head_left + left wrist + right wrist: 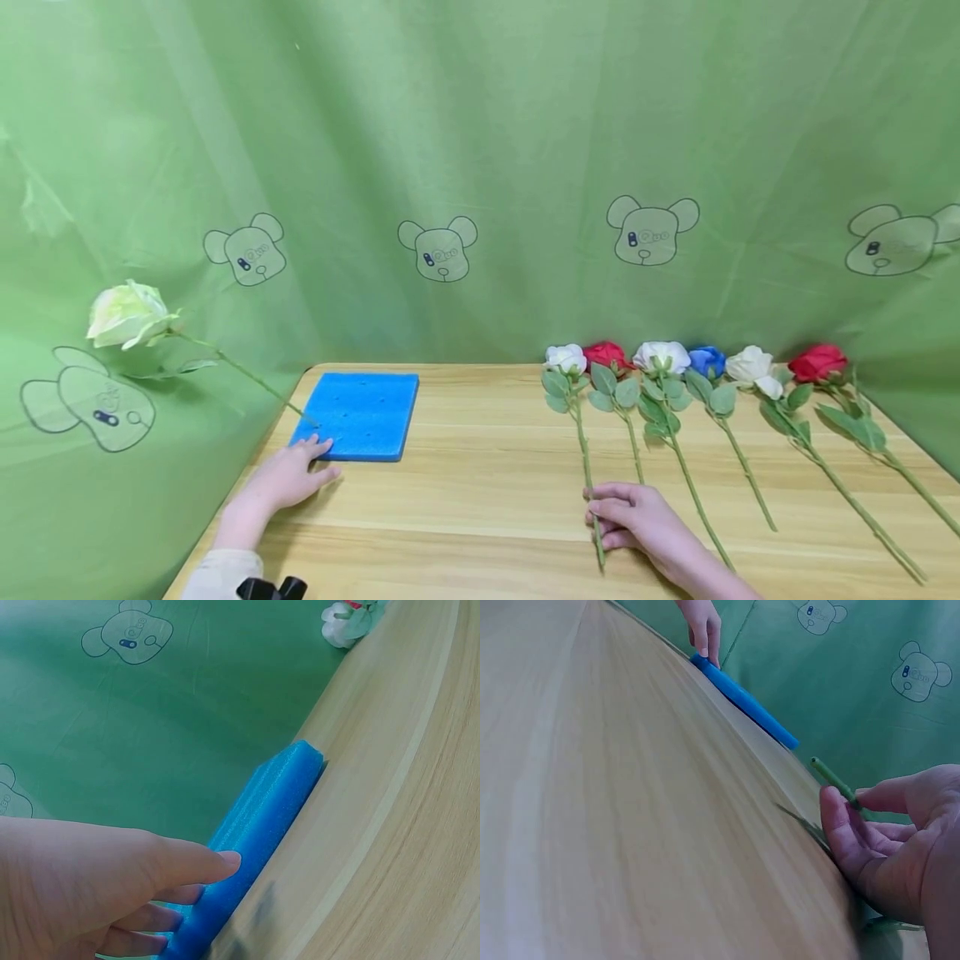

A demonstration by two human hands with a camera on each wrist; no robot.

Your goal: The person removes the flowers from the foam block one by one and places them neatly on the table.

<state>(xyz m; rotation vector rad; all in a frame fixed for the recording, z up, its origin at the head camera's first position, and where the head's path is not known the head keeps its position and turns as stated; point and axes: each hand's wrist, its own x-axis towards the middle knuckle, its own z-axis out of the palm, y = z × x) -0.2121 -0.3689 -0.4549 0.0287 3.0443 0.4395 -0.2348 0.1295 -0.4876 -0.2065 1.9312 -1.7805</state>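
A blue foam board [367, 408] with small holes lies at the table's left end. My left hand [288, 477] rests on its near left corner, fingers extended; the left wrist view shows the thumb against the board's side. From the board a pale green-white rose [129, 315] leans up to the left, its stem base near my left fingertips. My right hand [637, 527] pinches the lower stem of the leftmost white rose [566, 358], whose bloom is at the table's back edge. In the right wrist view the green stem end [826, 772] sticks out past the fingers.
Right of the held rose lie a red rose [606, 354], a white rose [662, 358], a blue rose [707, 362], another white rose [752, 367] and a red rose [817, 364]. A green curtain [510, 150] with bear-head prints hangs behind the wooden table [480, 500].
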